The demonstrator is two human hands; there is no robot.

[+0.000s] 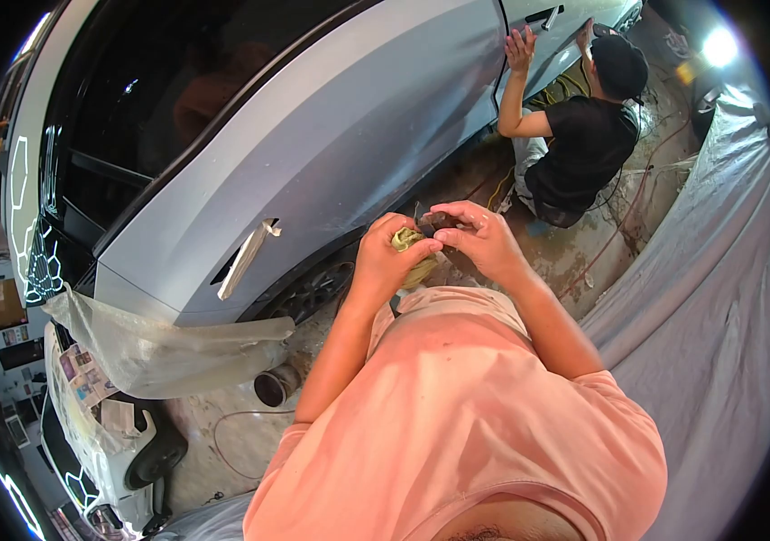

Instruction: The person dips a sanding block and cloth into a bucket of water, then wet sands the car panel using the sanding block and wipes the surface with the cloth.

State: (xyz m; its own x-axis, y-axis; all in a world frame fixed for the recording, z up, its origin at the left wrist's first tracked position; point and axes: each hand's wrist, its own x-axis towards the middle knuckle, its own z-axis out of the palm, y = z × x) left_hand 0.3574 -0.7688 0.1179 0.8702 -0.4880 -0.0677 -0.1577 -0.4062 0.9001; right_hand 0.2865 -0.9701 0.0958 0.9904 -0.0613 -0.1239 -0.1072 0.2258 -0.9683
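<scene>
Both my hands are raised close together in front of my chest, beside a grey car body panel (340, 135). My left hand (389, 255) is closed around a crumpled yellow-green cloth (407, 239), part of which hangs below the fingers. Thumb and fingers of my right hand (479, 239) pinch a small dark thing (439, 220), too small to make out. The two thumbs nearly meet between them. Left of my hands, a masked door handle (248, 260) sticks out from the panel.
A co-worker in a black cap and shirt (592, 135) crouches by the front door, hands on it. Plastic sheeting (168, 347) hangs off the car's rear. A round can (276, 385) stands on the floor. Grey draped sheeting (700, 343) lines the right. A hose crosses the floor.
</scene>
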